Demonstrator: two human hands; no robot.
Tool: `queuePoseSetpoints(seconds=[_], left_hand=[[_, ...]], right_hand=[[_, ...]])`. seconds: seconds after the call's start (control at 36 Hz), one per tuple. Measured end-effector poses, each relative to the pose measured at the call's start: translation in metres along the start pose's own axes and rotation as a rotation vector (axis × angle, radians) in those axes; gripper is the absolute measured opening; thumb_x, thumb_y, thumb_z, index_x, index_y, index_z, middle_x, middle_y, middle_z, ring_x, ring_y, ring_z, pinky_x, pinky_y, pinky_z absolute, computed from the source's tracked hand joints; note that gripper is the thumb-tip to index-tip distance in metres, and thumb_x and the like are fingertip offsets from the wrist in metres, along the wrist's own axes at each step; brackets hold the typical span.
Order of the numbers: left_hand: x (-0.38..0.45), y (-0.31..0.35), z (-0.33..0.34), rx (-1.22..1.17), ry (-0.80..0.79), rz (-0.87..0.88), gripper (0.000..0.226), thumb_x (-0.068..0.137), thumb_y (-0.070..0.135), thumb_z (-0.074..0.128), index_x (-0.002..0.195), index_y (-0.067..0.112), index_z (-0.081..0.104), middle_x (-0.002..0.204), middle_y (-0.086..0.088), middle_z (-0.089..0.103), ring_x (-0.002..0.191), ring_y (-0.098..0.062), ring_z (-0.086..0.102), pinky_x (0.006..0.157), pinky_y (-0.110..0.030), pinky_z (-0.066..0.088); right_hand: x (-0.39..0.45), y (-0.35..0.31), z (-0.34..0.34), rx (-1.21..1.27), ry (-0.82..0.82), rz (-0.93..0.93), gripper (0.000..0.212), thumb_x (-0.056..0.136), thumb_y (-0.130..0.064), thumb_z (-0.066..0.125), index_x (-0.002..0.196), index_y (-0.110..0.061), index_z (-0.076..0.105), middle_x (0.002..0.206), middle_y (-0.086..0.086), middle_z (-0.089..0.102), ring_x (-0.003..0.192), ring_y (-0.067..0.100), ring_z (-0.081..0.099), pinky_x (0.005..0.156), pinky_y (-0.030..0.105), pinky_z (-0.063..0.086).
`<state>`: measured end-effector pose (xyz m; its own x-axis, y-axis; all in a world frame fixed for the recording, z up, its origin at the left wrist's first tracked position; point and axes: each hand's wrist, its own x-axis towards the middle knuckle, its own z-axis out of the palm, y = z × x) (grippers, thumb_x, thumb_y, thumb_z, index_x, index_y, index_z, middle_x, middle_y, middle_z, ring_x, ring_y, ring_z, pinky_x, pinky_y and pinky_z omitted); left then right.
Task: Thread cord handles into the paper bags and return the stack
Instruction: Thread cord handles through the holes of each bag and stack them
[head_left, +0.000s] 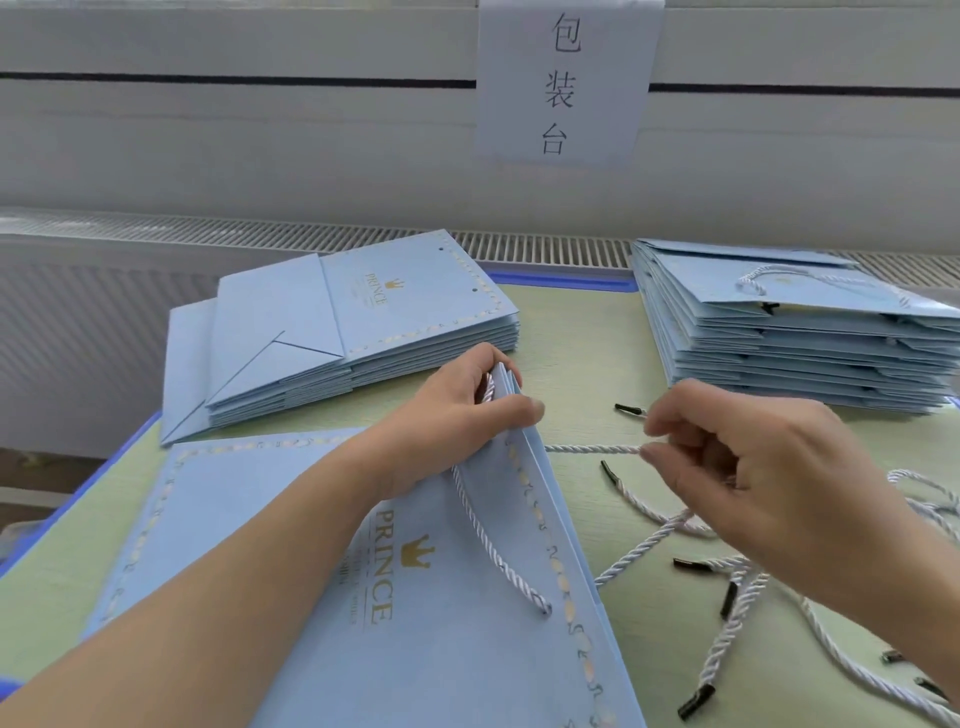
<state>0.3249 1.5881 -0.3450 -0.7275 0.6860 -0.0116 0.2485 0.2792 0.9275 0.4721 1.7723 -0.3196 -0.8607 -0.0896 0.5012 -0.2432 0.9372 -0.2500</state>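
A flat light-blue paper bag (415, 597) printed PRINCE lies in front of me on the table. My left hand (457, 410) grips its top edge at the far corner, lifting the layers apart. One white twisted cord handle (493, 551) lies threaded across the bag's front. My right hand (769, 483) pinches a second white cord (592, 448), stretched level from the bag's edge to my fingertips. Loose cords with black tips (727, 571) lie under and beside my right hand.
A stack of flat bags without handles (353, 332) sits at the back left. A taller stack of bags with cord handles (789, 332) stands at the back right. The green table mat (587, 353) has a blue rim. A paper sign (561, 83) hangs on the wall.
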Motion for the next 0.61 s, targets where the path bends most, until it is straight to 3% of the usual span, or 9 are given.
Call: queuePoseSetpoints(seconds=[0.06,0.14,0.19,0.28,0.33,0.42,0.47,0.53,0.61], left_hand=[[0.0,0.0,0.0,0.02,0.013,0.029,0.042,0.075,0.053,0.071,0.09,0.019,0.052,0.069,0.005,0.043,0.056,-0.004,0.039,0.051,-0.011,0.034],[0.001,0.0,0.0,0.024,0.053,0.064,0.052,0.087,0.061,0.048,0.098,0.01,0.055,0.074,0.006,0.042,0.06,0.0,0.039,0.057,-0.009,0.034],[0.002,-0.001,0.001,0.041,0.067,0.059,0.038,0.099,0.045,0.044,0.103,0.01,0.058,0.079,0.008,0.047,0.068,0.001,0.041,0.062,-0.009,0.034],[0.003,-0.002,0.003,0.035,0.058,0.038,0.014,0.101,0.02,0.046,0.1,0.016,0.06,0.077,0.008,0.048,0.067,0.0,0.042,0.063,-0.011,0.034],[0.002,-0.003,0.004,0.026,0.045,0.036,0.013,0.101,0.018,0.047,0.098,0.02,0.059,0.076,0.008,0.048,0.065,-0.001,0.042,0.061,-0.013,0.034],[0.002,-0.001,0.004,0.007,0.043,0.037,0.01,0.1,0.017,0.05,0.098,0.022,0.059,0.076,0.006,0.049,0.065,-0.002,0.044,0.062,-0.014,0.035],[0.002,0.001,0.004,-0.012,0.052,0.041,0.009,0.098,0.015,0.054,0.098,0.022,0.06,0.08,0.002,0.05,0.072,-0.007,0.046,0.069,-0.018,0.037],[0.002,0.006,0.006,-0.026,0.066,0.054,0.008,0.096,0.015,0.057,0.099,0.022,0.06,0.083,-0.001,0.05,0.077,-0.012,0.046,0.075,-0.024,0.038],[0.002,0.019,0.007,-0.064,0.081,0.093,0.011,0.094,0.013,0.06,0.1,0.023,0.059,0.08,0.0,0.052,0.074,-0.011,0.048,0.073,-0.023,0.04]], right_hand=[[0.002,0.001,0.0,0.041,-0.001,0.006,0.02,0.083,-0.041,0.05,0.084,-0.023,0.058,0.062,-0.019,0.048,0.054,0.009,0.045,0.051,0.016,0.037],[0.005,0.004,-0.003,0.189,-0.101,0.061,0.02,0.08,-0.047,0.05,0.086,-0.031,0.061,0.079,-0.018,0.057,0.058,0.007,0.052,0.054,0.009,0.038],[0.008,0.006,-0.007,0.265,-0.199,0.095,0.02,0.079,-0.051,0.053,0.086,-0.035,0.063,0.086,-0.019,0.061,0.068,0.007,0.057,0.058,0.011,0.042],[0.014,0.007,-0.013,0.317,-0.35,0.137,0.02,0.086,-0.055,0.055,0.091,-0.037,0.064,0.09,-0.018,0.064,0.085,0.007,0.058,0.071,0.019,0.046],[0.02,0.005,-0.02,0.238,-0.46,0.148,0.028,0.081,-0.059,0.049,0.094,-0.038,0.064,0.094,-0.023,0.061,0.097,-0.006,0.051,0.079,0.01,0.04],[0.03,0.0,-0.026,0.098,-0.587,0.174,0.035,0.082,-0.059,0.041,0.105,-0.041,0.059,0.103,-0.027,0.055,0.1,-0.017,0.042,0.077,0.002,0.032],[0.036,-0.004,-0.026,0.059,-0.618,0.228,0.039,0.088,-0.056,0.036,0.113,-0.037,0.058,0.108,-0.021,0.057,0.1,-0.008,0.048,0.081,0.006,0.037],[0.04,-0.007,-0.019,0.079,-0.623,0.287,0.045,0.092,-0.055,0.032,0.124,-0.033,0.054,0.117,-0.014,0.059,0.108,0.004,0.052,0.094,0.023,0.04],[0.043,-0.015,-0.003,0.289,-0.611,0.43,0.064,0.086,-0.067,0.033,0.137,-0.03,0.043,0.132,-0.009,0.055,0.121,0.01,0.049,0.105,0.031,0.036]])
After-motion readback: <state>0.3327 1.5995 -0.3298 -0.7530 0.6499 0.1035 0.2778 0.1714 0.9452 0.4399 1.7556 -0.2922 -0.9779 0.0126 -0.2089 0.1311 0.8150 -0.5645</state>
